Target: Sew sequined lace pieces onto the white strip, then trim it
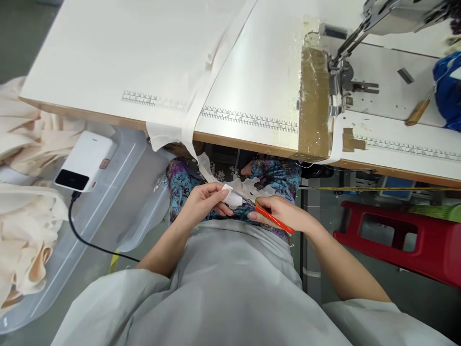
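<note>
My left hand [207, 202] pinches a piece of white fabric [234, 199] above my lap, thumb and fingers closed on its edge. In my right hand [283, 211] are small scissors with orange handles [275, 220]. Their metal blades [248, 200] point left and touch the fabric just beside my left fingertips. Whether the blades are apart I cannot tell. A long white fabric strip [194, 115] runs down over the table edge toward my lap. More pale cloth pieces lie on my patterned trousers [275, 173].
A white table [252, 91] with printed rulers spans the front, with a sewing machine [406, 17] at right. A wooden-handled tool [418, 113] lies near blue cloth [448, 89]. At left, a plastic bin [108, 202] holds cream fabric and a corded power bank [84, 161]. A red stool [432, 240] stands right.
</note>
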A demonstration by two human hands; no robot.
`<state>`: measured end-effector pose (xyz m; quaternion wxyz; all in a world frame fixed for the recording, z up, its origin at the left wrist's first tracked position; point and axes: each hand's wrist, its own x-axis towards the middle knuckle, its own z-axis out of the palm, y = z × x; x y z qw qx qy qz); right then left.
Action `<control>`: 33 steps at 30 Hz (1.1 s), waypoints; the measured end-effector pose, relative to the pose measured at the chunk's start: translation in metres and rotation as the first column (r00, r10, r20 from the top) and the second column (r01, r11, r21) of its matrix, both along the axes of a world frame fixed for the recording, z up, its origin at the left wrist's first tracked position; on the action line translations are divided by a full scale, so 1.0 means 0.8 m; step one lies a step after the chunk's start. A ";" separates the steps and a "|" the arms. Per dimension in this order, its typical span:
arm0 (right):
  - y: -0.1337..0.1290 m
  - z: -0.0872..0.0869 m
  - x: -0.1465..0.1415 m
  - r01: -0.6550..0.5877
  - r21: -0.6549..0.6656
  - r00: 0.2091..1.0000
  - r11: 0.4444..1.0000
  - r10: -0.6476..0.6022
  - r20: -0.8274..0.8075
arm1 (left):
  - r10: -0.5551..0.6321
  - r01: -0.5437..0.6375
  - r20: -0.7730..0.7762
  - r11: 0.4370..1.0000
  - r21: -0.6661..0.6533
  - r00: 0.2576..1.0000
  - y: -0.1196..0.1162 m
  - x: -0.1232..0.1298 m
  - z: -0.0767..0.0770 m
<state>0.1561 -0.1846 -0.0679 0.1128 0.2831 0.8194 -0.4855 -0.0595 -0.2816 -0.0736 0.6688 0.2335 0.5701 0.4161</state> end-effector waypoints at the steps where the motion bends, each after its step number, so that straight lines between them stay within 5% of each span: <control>1: -0.001 0.000 0.000 -0.003 0.032 1.000 0.999 0.003 0.008 | -0.002 0.002 -0.001 1.000 0.001 1.000 0.000 0.000 -0.001; 13: -0.012 -0.004 0.004 0.051 0.155 0.997 0.987 -0.060 0.052 | -0.002 0.002 -0.004 1.000 0.007 1.000 -0.001 0.001 -0.002; 20: -0.010 0.000 0.000 -0.036 0.283 0.992 0.958 0.000 0.125 | -0.035 0.035 -0.029 0.999 0.019 0.999 -0.001 -0.001 0.001; 33: -0.018 0.002 -0.006 -0.010 0.336 0.986 0.942 -0.046 0.159 | -0.068 0.069 -0.061 0.997 0.022 0.996 -0.003 -0.001 0.002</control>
